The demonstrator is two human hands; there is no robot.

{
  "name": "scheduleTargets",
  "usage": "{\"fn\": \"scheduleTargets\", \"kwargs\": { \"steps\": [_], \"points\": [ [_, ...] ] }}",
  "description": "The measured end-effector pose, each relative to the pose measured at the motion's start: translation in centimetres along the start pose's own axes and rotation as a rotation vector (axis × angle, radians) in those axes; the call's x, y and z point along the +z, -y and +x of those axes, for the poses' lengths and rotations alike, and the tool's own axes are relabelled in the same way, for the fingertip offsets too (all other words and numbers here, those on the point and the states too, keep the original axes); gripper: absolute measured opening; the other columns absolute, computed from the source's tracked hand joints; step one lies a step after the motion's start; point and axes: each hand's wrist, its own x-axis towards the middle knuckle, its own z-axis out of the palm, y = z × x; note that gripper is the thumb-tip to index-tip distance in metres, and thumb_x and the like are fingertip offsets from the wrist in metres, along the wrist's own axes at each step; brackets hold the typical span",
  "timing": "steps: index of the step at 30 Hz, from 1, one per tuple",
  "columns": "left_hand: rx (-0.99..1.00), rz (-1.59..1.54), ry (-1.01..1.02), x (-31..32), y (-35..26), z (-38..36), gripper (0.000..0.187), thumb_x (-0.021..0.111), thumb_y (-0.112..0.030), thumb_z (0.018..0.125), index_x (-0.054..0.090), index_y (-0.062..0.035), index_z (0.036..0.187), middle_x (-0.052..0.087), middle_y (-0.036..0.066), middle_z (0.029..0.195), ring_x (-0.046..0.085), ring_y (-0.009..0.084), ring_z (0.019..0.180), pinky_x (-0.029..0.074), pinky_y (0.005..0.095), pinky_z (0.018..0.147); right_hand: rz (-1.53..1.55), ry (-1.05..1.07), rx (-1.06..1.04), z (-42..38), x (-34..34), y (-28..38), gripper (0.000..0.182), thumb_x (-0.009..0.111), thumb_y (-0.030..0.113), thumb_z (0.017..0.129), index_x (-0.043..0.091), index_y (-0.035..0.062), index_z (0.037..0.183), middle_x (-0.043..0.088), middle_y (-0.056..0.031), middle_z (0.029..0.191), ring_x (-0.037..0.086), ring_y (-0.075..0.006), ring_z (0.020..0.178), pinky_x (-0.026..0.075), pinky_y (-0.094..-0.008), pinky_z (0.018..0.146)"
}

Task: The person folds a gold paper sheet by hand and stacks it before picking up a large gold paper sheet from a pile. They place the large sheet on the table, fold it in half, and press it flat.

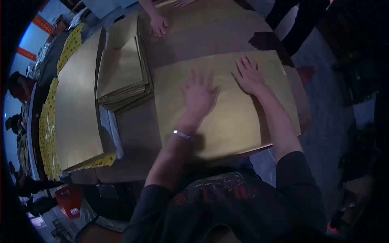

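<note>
A large sheet of brown paper [227,117] lies flat on the table [137,133] in front of me. My left hand [198,94], slightly blurred, is spread over the left-centre part of the sheet, with a pale band on its wrist. Farther to the right, my right hand [248,75] rests palm down near the sheet's far edge, fingers apart. Neither hand grips anything. Left of the sheet stands a thick stack of folded brown paper [123,73].
A long pile of flat brown sheets [79,101] lies at the left over yellow patterned material [48,129]. Across the table, a co-worker's hand [158,26] touches the surface near another brown sheet [198,18]. A red bin [68,200] stands below left.
</note>
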Motion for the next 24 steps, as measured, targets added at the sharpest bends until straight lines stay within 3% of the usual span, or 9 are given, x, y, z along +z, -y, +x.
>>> {"fn": "scheduleTargets", "kwargs": {
  "steps": [4, 7, 10, 14, 19, 21, 23, 24],
  "points": [
    [0.187, -0.033, 0.093, 2.0, -6.4, -5.4, 0.063, 0.054, -0.047, 0.092, 0.045, -0.0123, 0.143, 0.032, 0.021, 0.153, 0.023, 0.041, 0.144, 0.021, 0.0665, 0.109, -0.012, -0.067, -0.082, 1.0, 2.0, -1.2, 0.066, 0.034, 0.05, 0.1, 0.028, 0.0094, 0.153, 0.019, -0.0138, 0.161, 0.012, -0.0285, 0.15, 0.011, -0.0532, 0.12],
    [0.188, -0.067, 0.097, -0.4, -3.8, -9.3, 0.061, 0.054, -0.048, 0.092, 0.049, -0.0119, 0.14, 0.033, 0.02, 0.153, 0.026, 0.039, 0.143, 0.02, 0.0639, 0.111, -0.09, -0.081, -0.025, 0.5, 1.3, -0.5, 0.067, 0.03, 0.052, 0.1, 0.027, 0.0123, 0.154, 0.021, -0.0116, 0.161, 0.016, -0.0272, 0.149, 0.012, -0.0532, 0.119],
    [0.041, 0.004, 0.159, -3.9, -0.4, -14.2, 0.063, 0.059, -0.049, 0.087, 0.05, -0.0158, 0.14, 0.033, 0.017, 0.153, 0.028, 0.039, 0.142, 0.024, 0.0653, 0.108, -0.071, -0.147, -0.045, 1.1, 2.3, -1.3, 0.067, 0.031, 0.054, 0.1, 0.028, 0.0125, 0.153, 0.021, -0.0111, 0.161, 0.015, -0.0267, 0.15, 0.012, -0.055, 0.119],
    [-0.024, 0.101, 0.248, -7.3, 4.1, -20.1, 0.065, 0.061, -0.047, 0.087, 0.047, -0.0186, 0.143, 0.027, 0.017, 0.156, 0.022, 0.041, 0.144, 0.021, 0.0678, 0.109, -0.079, -0.122, -0.038, 1.1, 2.1, -1.3, 0.067, 0.029, 0.054, 0.1, 0.027, 0.0131, 0.153, 0.02, -0.0101, 0.161, 0.015, -0.0275, 0.15, 0.013, -0.0549, 0.119],
    [-0.034, 0.184, 0.301, -8.8, 4.8, -20.9, 0.065, 0.062, -0.042, 0.087, 0.044, -0.0187, 0.146, 0.022, 0.016, 0.159, 0.015, 0.0412, 0.147, 0.017, 0.0689, 0.111, -0.134, -0.037, 0.017, -1.8, -0.7, 2.5, 0.068, 0.033, 0.05, 0.099, 0.025, 0.0095, 0.153, 0.015, -0.0122, 0.162, 0.01, -0.0318, 0.15, 0.01, -0.0563, 0.119],
    [-0.09, 0.203, 0.338, -8.9, 4.4, -20.7, 0.064, 0.062, -0.04, 0.088, 0.044, -0.0181, 0.146, 0.022, 0.015, 0.159, 0.016, 0.0412, 0.147, 0.018, 0.0693, 0.11, 0.048, -0.077, -0.138, -5.8, -1.1, 7.1, 0.072, 0.031, 0.05, 0.099, 0.019, 0.0027, 0.153, 0.012, -0.0171, 0.162, 0.005, -0.0302, 0.151, 0.005, -0.0546, 0.12],
    [-0.071, 0.214, 0.333, -8.7, 4.2, -20.7, 0.064, 0.062, -0.039, 0.088, 0.044, -0.0175, 0.146, 0.021, 0.016, 0.159, 0.016, 0.0412, 0.147, 0.018, 0.0693, 0.11, 0.097, -0.028, -0.441, -11.2, -0.1, 13.2, 0.071, 0.04, 0.044, 0.097, 0.027, -0.0044, 0.147, 0.015, -0.0237, 0.159, 0.01, -0.0357, 0.15, 0.013, -0.059, 0.118],
    [-0.071, 0.232, 0.333, -8.7, 4.4, -20.8, 0.064, 0.062, -0.039, 0.088, 0.044, -0.0169, 0.145, 0.021, 0.016, 0.159, 0.015, 0.0413, 0.147, 0.018, 0.0694, 0.11, 0.268, -0.191, -0.618, -13.8, 2.3, 15.4, 0.068, 0.047, 0.042, 0.096, 0.034, -0.005, 0.144, 0.023, -0.0261, 0.155, 0.016, -0.038, 0.148, 0.019, -0.0598, 0.115]
  ]
}}
